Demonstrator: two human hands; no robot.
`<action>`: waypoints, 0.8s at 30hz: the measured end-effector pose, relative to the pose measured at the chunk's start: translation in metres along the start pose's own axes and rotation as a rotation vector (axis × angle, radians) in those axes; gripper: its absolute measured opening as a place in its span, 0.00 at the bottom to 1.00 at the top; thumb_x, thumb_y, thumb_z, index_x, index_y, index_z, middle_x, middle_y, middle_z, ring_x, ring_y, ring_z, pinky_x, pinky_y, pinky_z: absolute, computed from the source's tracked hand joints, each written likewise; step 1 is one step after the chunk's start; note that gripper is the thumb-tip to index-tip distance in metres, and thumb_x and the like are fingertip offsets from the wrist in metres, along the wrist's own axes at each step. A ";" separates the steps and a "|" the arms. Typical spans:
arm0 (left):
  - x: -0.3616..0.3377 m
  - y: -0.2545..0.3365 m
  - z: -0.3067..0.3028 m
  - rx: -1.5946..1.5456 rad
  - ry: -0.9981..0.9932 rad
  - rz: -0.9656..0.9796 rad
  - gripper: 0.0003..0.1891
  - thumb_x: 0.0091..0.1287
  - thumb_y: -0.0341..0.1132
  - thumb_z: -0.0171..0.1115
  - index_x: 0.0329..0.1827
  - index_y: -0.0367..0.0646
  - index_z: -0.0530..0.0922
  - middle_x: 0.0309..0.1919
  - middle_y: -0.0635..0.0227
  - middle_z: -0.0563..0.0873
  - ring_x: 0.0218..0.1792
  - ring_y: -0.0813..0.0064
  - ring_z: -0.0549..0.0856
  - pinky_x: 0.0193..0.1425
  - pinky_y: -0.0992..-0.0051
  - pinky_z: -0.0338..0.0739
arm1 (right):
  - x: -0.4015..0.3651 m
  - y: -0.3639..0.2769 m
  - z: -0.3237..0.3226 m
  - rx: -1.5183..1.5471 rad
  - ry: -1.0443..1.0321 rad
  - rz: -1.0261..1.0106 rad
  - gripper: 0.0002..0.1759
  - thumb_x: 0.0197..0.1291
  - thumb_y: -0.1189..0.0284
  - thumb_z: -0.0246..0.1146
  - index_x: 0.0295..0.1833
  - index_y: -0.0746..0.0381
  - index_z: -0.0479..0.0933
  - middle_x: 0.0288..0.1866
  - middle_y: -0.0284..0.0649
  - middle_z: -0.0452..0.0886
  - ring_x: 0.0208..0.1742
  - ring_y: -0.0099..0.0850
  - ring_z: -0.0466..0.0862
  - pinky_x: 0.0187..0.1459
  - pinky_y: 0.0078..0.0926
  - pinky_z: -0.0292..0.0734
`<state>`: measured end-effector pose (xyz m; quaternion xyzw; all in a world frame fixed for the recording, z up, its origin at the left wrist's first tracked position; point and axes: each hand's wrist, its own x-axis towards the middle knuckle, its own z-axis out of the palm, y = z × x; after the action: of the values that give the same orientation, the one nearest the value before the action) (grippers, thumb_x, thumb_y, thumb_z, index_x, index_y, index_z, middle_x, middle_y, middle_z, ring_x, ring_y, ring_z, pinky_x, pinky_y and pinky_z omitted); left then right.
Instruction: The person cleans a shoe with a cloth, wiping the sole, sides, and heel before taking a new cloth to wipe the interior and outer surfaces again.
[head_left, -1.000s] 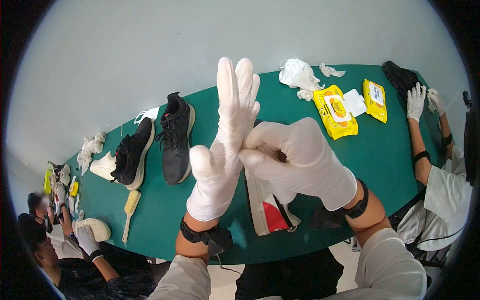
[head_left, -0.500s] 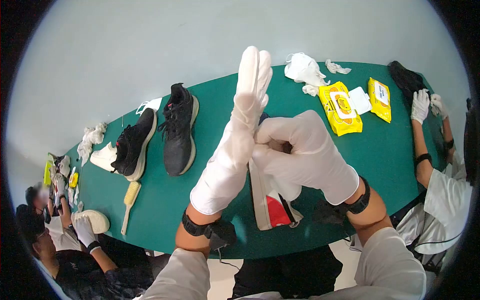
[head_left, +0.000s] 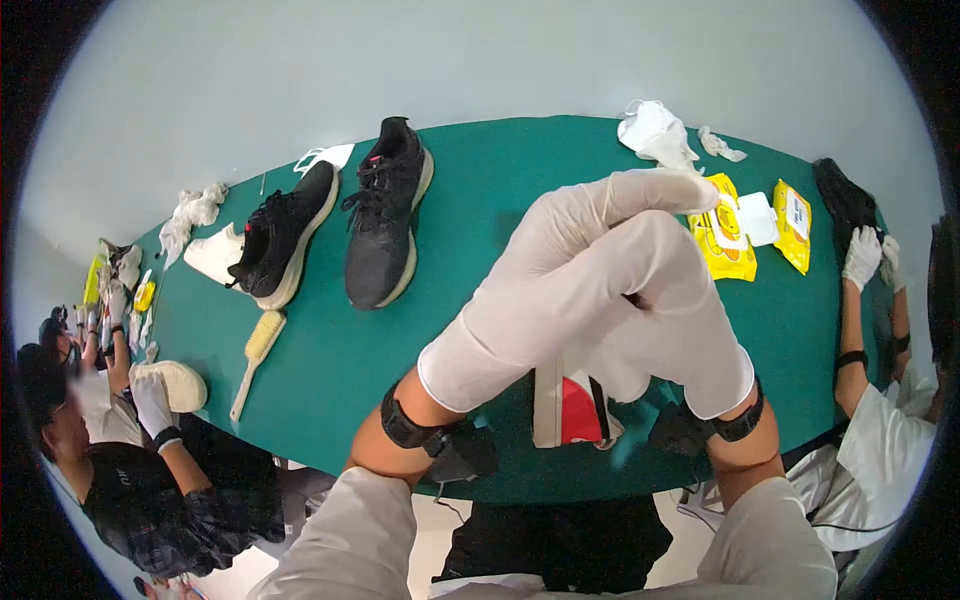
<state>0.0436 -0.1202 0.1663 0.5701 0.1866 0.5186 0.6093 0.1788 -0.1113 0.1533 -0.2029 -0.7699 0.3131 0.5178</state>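
Observation:
Both my hands wear white gloves and meet in front of me, one against the other. My left hand [head_left: 545,275] reaches across toward the right with its visible fingers stretched out, partly overlapping the other hand. The fingers of my right hand [head_left: 670,320] are curled against it, and what they hold is hidden. White material [head_left: 622,378] shows just under the right hand. Below the hands on the green table [head_left: 470,230] lies a shoe [head_left: 580,412] with white, red and black parts, its far end covered by my hands.
Left of my hands are two black sneakers [head_left: 382,235], a white shoe-shaped piece [head_left: 213,255] and a brush [head_left: 258,345]. Two yellow wipe packs [head_left: 793,225] and crumpled white cloth [head_left: 655,135] lie at the far right. People with gloved hands [head_left: 862,258] work on both sides.
My left hand has turned from upright with fingers pointing away to lying across toward the right, over my right hand. The view has shifted slightly.

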 end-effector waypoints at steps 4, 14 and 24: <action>0.000 0.006 -0.003 0.069 0.103 0.015 0.24 0.74 0.41 0.54 0.67 0.35 0.73 0.53 0.65 0.82 0.55 0.78 0.79 0.59 0.75 0.73 | 0.002 -0.013 0.002 -0.016 -0.125 0.279 0.04 0.55 0.75 0.66 0.31 0.65 0.80 0.19 0.35 0.76 0.19 0.23 0.73 0.25 0.23 0.70; 0.013 -0.004 -0.012 -0.551 -0.141 0.134 0.50 0.66 0.75 0.32 0.84 0.51 0.43 0.79 0.48 0.56 0.77 0.47 0.59 0.78 0.47 0.47 | 0.001 -0.014 -0.002 0.101 -0.331 0.399 0.08 0.60 0.73 0.64 0.30 0.64 0.78 0.15 0.33 0.75 0.16 0.18 0.73 0.21 0.20 0.67; 0.017 0.003 -0.051 0.033 0.051 0.145 0.45 0.69 0.69 0.41 0.74 0.37 0.65 0.70 0.42 0.70 0.70 0.46 0.71 0.71 0.52 0.66 | 0.008 -0.018 -0.016 0.044 -0.021 0.388 0.06 0.63 0.74 0.62 0.37 0.66 0.81 0.23 0.34 0.81 0.25 0.19 0.78 0.28 0.21 0.74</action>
<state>0.0075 -0.0809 0.1609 0.5785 0.1687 0.5728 0.5557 0.1910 -0.1148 0.1756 -0.3328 -0.7148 0.4259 0.4439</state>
